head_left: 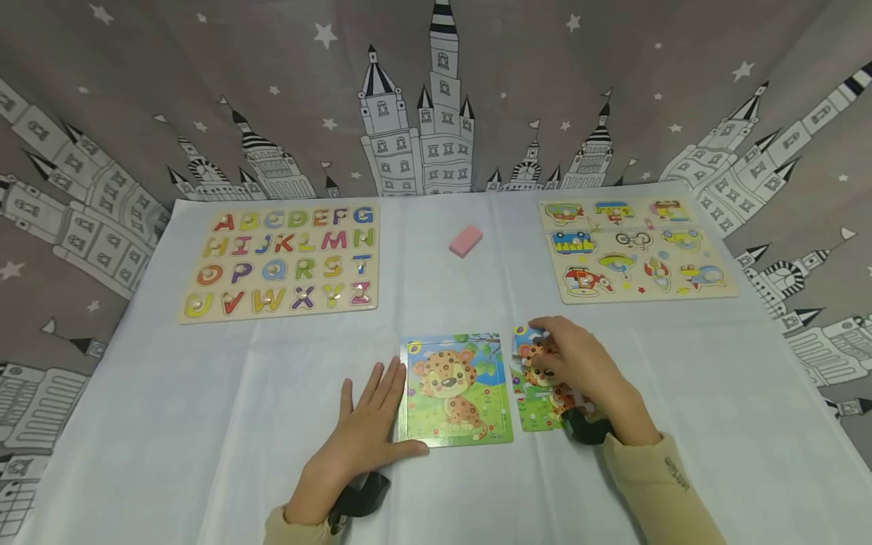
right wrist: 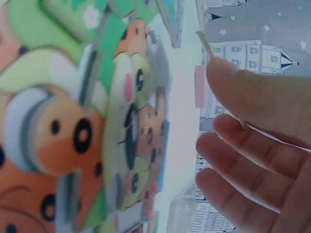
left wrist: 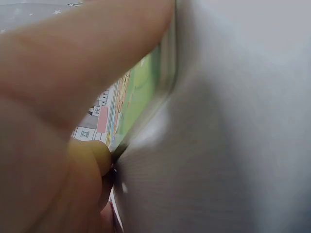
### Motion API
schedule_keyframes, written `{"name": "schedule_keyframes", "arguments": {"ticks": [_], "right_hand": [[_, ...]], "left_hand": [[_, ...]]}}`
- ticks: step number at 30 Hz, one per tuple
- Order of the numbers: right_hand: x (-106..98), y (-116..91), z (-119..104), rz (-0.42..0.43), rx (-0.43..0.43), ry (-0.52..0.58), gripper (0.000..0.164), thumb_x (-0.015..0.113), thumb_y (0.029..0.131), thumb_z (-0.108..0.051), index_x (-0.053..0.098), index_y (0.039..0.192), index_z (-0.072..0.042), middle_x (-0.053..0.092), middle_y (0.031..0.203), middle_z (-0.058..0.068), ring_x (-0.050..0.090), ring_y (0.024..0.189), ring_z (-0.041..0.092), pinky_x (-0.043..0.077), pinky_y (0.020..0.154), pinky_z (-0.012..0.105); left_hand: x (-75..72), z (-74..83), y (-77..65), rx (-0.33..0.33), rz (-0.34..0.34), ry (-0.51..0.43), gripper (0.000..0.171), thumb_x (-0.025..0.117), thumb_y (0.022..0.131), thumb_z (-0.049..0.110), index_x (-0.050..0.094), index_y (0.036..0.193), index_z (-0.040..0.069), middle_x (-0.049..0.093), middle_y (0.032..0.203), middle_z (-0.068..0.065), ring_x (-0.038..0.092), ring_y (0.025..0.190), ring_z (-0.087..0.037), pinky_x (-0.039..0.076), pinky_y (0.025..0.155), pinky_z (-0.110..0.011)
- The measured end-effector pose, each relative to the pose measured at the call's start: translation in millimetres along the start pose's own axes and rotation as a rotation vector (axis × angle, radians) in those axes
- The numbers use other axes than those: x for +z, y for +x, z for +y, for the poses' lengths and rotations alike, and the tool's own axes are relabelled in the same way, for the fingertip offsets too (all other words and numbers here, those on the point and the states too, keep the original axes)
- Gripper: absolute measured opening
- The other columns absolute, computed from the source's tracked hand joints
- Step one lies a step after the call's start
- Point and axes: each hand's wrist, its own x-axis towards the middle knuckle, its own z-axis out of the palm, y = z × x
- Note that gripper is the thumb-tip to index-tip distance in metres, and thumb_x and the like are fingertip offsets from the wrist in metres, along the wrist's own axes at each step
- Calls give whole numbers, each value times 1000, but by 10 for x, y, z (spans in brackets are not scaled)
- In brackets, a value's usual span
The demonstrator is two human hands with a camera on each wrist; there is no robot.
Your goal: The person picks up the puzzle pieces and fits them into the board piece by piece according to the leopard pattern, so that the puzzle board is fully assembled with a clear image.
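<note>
A square leopard picture board lies on the white table. My left hand is spread flat at its left side, fingertips along the left edge and thumb at the lower left corner. In the left wrist view, the thumb lies along the board's side. To the right are several leopard jigsaw pieces, grouped together and partly overlapping. Above them, my right hand pinches a thin jigsaw piece between thumb and finger, seen edge-on in the right wrist view; its picture is hidden there.
A pink block lies beyond the board. A wooden alphabet peg board is at the back left, and a vehicle peg board at the back right. A grey castle-print curtain closes off the far side.
</note>
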Motion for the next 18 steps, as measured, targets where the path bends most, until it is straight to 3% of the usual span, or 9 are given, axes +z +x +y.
{"name": "schedule_keyframes", "arguments": {"ticks": [7,10,13,18], "right_hand": [[36,5,-246,88,-115,78,47,72,78,-17,55,121,-7,56,112,8,56,90,23,48,71,38],[153,63,-443,42,-170,91,47,74,76,-20,57,119,-10,52,109,7,54,85,21,47,66,32],[318,152,-619,-29,-211,30,46,73,77,-24,58,118,-10,49,104,6,51,78,17,44,62,27],[559,294,-790,-92,-238,-46,44,69,80,-28,58,117,-8,51,100,6,50,75,13,45,65,28]], "left_hand": [[-2,-26,-13,10,13,-33,114,63,68,64,9,144,0,7,150,-15,0,136,-32,-7,98,-62],[-3,-33,-15,14,14,-38,114,63,68,65,7,145,2,7,150,-15,0,136,-32,-8,98,-62],[-5,-30,-14,17,1,-20,110,61,69,65,9,146,6,5,150,-14,0,136,-32,-7,97,-63],[-13,-8,-21,23,-27,28,101,59,72,65,12,146,14,2,150,-13,-3,135,-32,-5,97,-65]]}}
